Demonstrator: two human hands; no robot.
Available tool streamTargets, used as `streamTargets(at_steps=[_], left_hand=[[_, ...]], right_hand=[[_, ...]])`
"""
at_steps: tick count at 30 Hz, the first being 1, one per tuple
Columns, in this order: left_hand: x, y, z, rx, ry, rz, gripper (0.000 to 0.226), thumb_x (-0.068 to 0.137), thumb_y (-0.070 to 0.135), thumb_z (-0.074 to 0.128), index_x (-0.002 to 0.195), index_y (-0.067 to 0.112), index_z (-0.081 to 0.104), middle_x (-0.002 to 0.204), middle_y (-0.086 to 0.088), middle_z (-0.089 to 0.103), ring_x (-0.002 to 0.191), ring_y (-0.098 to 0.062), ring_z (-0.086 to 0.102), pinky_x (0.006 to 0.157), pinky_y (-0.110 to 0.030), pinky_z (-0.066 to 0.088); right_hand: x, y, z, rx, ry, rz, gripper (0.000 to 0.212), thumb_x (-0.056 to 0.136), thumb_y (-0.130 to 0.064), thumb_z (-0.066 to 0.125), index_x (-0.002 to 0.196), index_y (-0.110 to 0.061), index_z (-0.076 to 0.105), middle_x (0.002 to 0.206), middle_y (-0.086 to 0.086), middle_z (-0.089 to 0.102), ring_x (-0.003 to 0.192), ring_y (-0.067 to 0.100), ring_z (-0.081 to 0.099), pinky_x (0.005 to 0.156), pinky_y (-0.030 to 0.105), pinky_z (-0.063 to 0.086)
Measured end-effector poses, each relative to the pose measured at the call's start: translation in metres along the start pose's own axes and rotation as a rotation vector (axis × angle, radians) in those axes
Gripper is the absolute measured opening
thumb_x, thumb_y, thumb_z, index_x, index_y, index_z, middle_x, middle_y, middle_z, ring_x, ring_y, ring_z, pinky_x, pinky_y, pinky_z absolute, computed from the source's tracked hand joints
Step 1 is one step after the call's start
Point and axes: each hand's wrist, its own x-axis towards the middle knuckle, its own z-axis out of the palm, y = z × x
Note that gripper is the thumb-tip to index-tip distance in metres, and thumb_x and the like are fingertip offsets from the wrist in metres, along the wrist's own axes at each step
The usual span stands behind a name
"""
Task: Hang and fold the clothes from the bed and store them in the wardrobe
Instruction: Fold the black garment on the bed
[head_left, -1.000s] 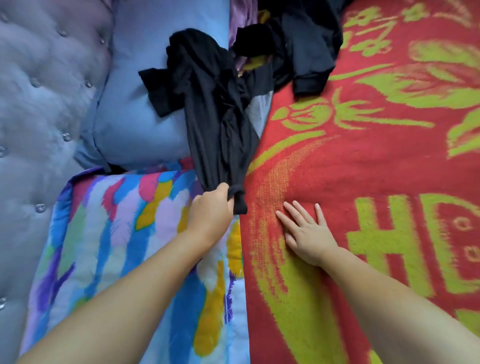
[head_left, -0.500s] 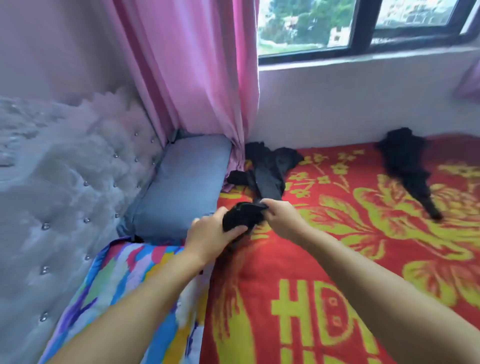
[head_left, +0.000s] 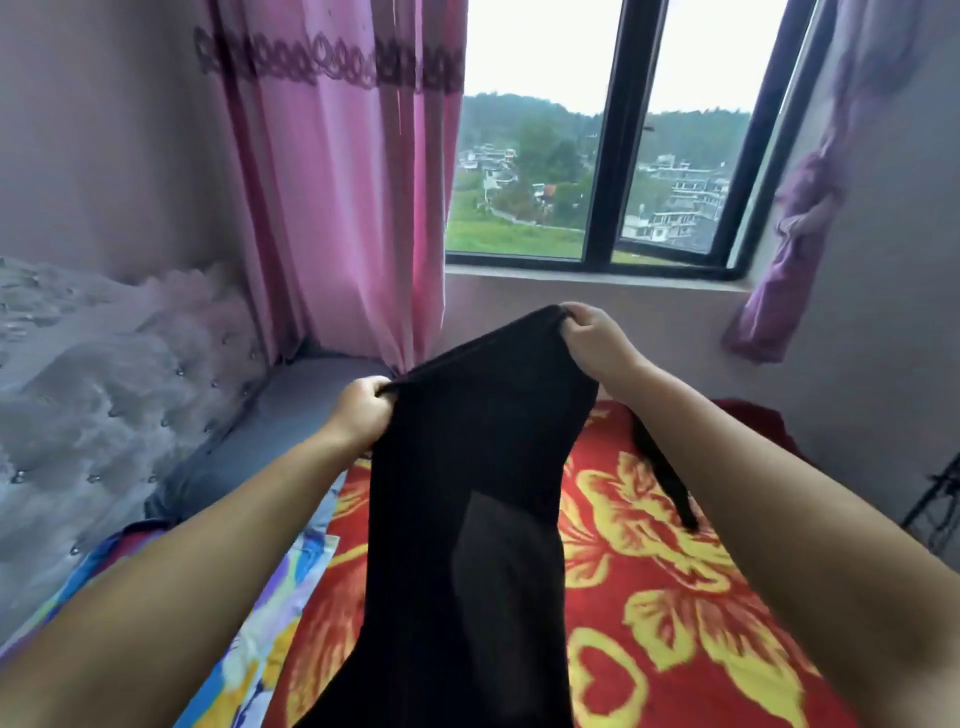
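The bed under me carries a red and yellow blanket, with a blue pillow by the pink curtain. Above it I hold a black garment up by its top edge, hanging down in front of me. My left hand and my right hand each have a closed grip on one corner. Another black garment lies on the blanket behind my right arm.
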Motion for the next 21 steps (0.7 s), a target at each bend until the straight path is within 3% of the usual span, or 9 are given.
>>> streamTargets(at_steps=[3, 5, 7, 10, 13, 15, 18, 21], left_hand=[[-0.013, 0.028, 0.009, -0.218, 0.054, 0.025, 0.029, 0.097, 0.015, 0.049, 0.07, 0.018, 0.056, 0.051, 0.011, 0.043, 0.047, -0.003, 0.035, 0.041, -0.018, 0.03], [-0.022, 0.037, 0.011, -0.369, 0.031, 0.029, 0.03, 0.097, 0.022, 0.054, 0.067, 0.016, 0.054, 0.044, 0.016, 0.041, 0.04, 0.0, 0.033, 0.038, -0.016, 0.028], [-0.029, 0.043, 0.006, -0.49, -0.035, 0.027, 0.033, 0.093, 0.03, 0.06, 0.066, 0.013, 0.056, 0.045, 0.014, 0.044, 0.039, -0.002, 0.035, 0.039, -0.017, 0.028], [-0.04, 0.05, -0.011, -0.558, -0.25, 0.102, 0.026, 0.086, 0.036, 0.068, 0.079, 0.012, 0.071, 0.063, 0.005, 0.067, 0.052, -0.007, 0.059, 0.049, -0.019, 0.045], [-0.047, 0.05, -0.033, -0.396, -0.541, 0.169, 0.032, 0.077, 0.045, 0.075, 0.094, 0.018, 0.074, 0.086, -0.001, 0.075, 0.076, -0.014, 0.072, 0.061, -0.019, 0.053], [-0.047, 0.048, -0.047, -0.195, -0.646, 0.162, 0.023, 0.078, 0.039, 0.077, 0.091, 0.02, 0.074, 0.088, 0.0, 0.075, 0.08, -0.016, 0.073, 0.064, -0.019, 0.054], [-0.036, 0.042, -0.062, 0.107, -0.578, 0.138, 0.011, 0.08, 0.028, 0.076, 0.076, 0.018, 0.073, 0.072, 0.005, 0.074, 0.071, -0.013, 0.071, 0.061, -0.018, 0.052], [-0.022, 0.03, -0.074, 0.232, -0.35, 0.183, 0.027, 0.083, 0.027, 0.073, 0.058, 0.019, 0.064, 0.053, 0.01, 0.059, 0.056, -0.01, 0.058, 0.054, -0.019, 0.041]], right_hand=[[-0.014, -0.005, -0.03, -0.057, 0.066, -0.003, 0.03, 0.094, -0.005, 0.036, 0.102, -0.007, 0.065, 0.092, 0.007, 0.064, 0.086, 0.021, 0.058, 0.079, 0.033, 0.047], [-0.024, -0.009, -0.044, -0.098, 0.129, -0.002, 0.03, 0.095, -0.007, 0.037, 0.103, -0.006, 0.066, 0.094, 0.005, 0.063, 0.089, 0.019, 0.057, 0.08, 0.031, 0.044], [-0.031, -0.015, -0.056, -0.141, 0.172, 0.011, 0.029, 0.096, -0.01, 0.038, 0.102, -0.008, 0.066, 0.093, 0.003, 0.063, 0.091, 0.019, 0.056, 0.082, 0.033, 0.044], [-0.044, -0.029, -0.069, -0.19, 0.22, 0.007, 0.026, 0.096, -0.01, 0.037, 0.092, -0.012, 0.063, 0.083, -0.001, 0.06, 0.084, 0.018, 0.055, 0.074, 0.029, 0.041], [-0.056, -0.045, -0.072, -0.264, 0.276, -0.009, 0.028, 0.097, -0.011, 0.038, 0.1, -0.008, 0.065, 0.087, 0.001, 0.059, 0.084, 0.019, 0.053, 0.07, 0.024, 0.035], [-0.061, -0.059, -0.071, -0.303, 0.293, -0.016, 0.027, 0.096, -0.012, 0.038, 0.1, -0.009, 0.065, 0.084, 0.0, 0.057, 0.081, 0.019, 0.052, 0.068, 0.022, 0.033], [-0.067, -0.076, -0.066, -0.333, 0.295, -0.046, 0.028, 0.096, -0.012, 0.038, 0.102, -0.012, 0.065, 0.086, 0.0, 0.058, 0.082, 0.018, 0.053, 0.067, 0.02, 0.032], [-0.072, -0.088, -0.057, -0.372, 0.273, -0.067, 0.031, 0.095, -0.01, 0.038, 0.109, -0.008, 0.066, 0.091, 0.002, 0.06, 0.085, 0.019, 0.054, 0.068, 0.02, 0.034]])
